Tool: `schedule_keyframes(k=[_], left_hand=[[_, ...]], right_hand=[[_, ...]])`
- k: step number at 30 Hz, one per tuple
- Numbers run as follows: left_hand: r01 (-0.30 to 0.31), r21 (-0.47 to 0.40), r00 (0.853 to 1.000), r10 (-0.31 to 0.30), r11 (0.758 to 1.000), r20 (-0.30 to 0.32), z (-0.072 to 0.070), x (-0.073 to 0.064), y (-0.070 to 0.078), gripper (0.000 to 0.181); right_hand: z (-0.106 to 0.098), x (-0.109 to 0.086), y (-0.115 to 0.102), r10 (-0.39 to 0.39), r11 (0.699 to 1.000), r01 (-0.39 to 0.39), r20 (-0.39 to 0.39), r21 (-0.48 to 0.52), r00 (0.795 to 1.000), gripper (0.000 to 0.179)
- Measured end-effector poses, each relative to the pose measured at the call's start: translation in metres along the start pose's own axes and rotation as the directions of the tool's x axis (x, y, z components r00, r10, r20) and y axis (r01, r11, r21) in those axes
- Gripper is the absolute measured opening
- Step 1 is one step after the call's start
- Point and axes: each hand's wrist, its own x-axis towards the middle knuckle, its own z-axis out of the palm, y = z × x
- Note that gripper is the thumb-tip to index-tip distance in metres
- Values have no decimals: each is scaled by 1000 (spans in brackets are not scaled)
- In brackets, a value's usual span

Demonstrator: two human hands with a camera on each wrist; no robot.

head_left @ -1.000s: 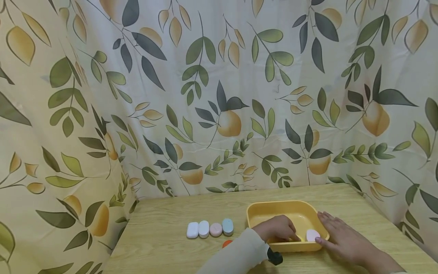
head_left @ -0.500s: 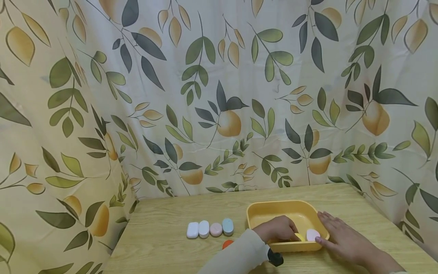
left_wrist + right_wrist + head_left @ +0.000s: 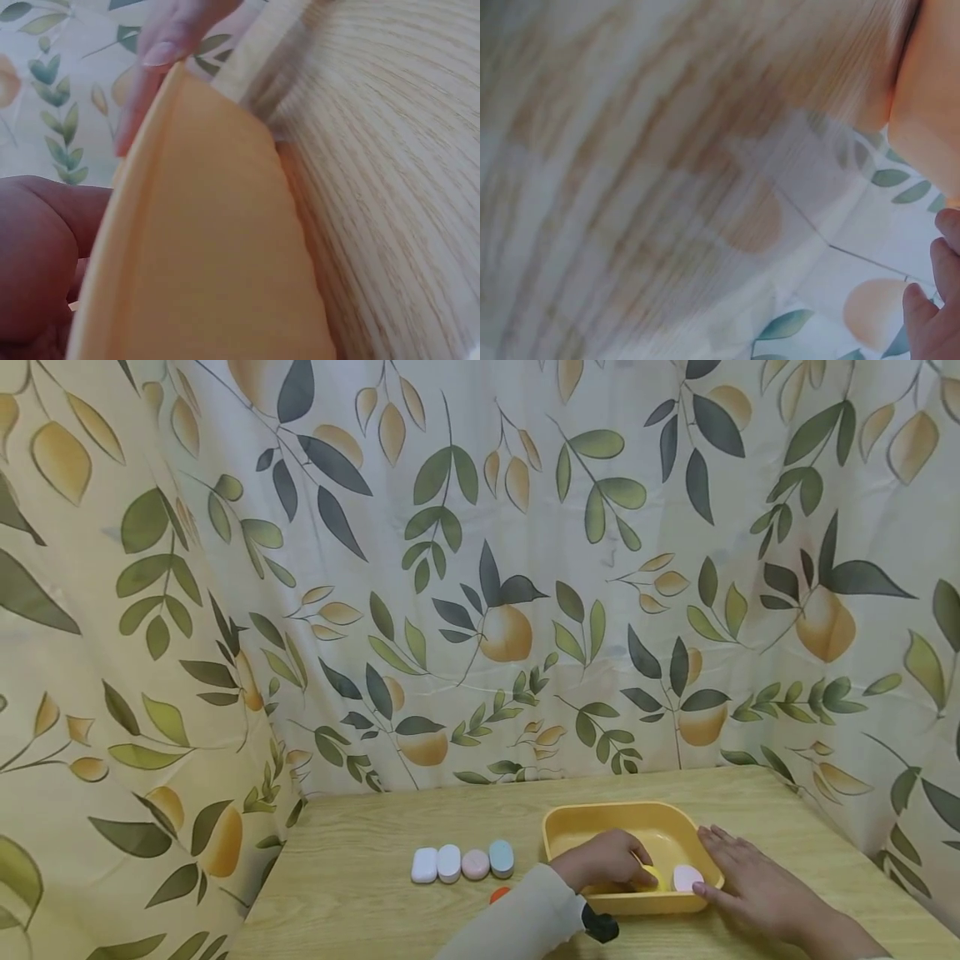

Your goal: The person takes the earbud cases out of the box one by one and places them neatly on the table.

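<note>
A yellow-orange tray [image 3: 630,902] stands on the wooden table. My left hand [image 3: 606,858] reaches over its near wall, with curled fingers pinching a small yellow rounded piece [image 3: 652,877]; part of it is hidden under the fingers. Just right of it, a pale pink rounded piece [image 3: 687,878] lies in the tray's front right corner. My right hand [image 3: 761,887] rests against the tray's right side with straight fingers along the wall, its thumb at the corner rim by the pink piece. The left wrist view shows the tray's outer wall [image 3: 217,225] up close.
Left of the tray stand small rounded pieces in a row: a white squarish one [image 3: 424,865], a white oval [image 3: 448,863], a pink round one [image 3: 476,864] and a light blue oval [image 3: 502,858]. An orange piece [image 3: 498,894] is partly behind my left sleeve. A leaf-patterned curtain [image 3: 465,610] hangs behind.
The yellow piece, hidden under my left fingers a second ago, has come into view beside the pink piece. My right hand stays on the tray. The head view has shifted slightly.
</note>
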Motion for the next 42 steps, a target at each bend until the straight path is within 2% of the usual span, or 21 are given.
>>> schedule_keyframes(k=[3, 6, 13, 17, 28, 38, 42], left_hand=[[12, -159, 1000, -9, 987, 16, -5, -2, -3, 11], [14, -225, 1000, -10, 974, 21, -9, -3, -7, 11], [-2, -237, 1000, 0, 972, -10, -16, -4, -12, 11], [-9, -247, 1000, 2, 969, -25, -22, -8, -11, 10], [-17, -389, 999, -4, 921, -52, -37, -19, -17, 11], [-48, -415, 996, 11, 909, -91, -50, -31, -21, 12], [-61, -446, 995, 17, 893, -101, -56, -35, -26, 10]], right_hand=[[0, 0, 0, -1, 1000, 1, 10, -10, 1000, 73], [0, 1, 1, 4, 1000, -3, 38, -31, 999, 74], [-3, 6, 3, 28, 997, -20, 111, -70, 993, 77], [-4, 7, 2, 29, 997, -20, 119, -69, 992, 77], [-5, 8, 2, 12, 994, 0, 110, -106, 994, 75], [-4, 7, 3, 8, 994, 4, 114, -111, 993, 75], [-3, 8, 3, 11, 994, 2, 122, -106, 993, 76]])
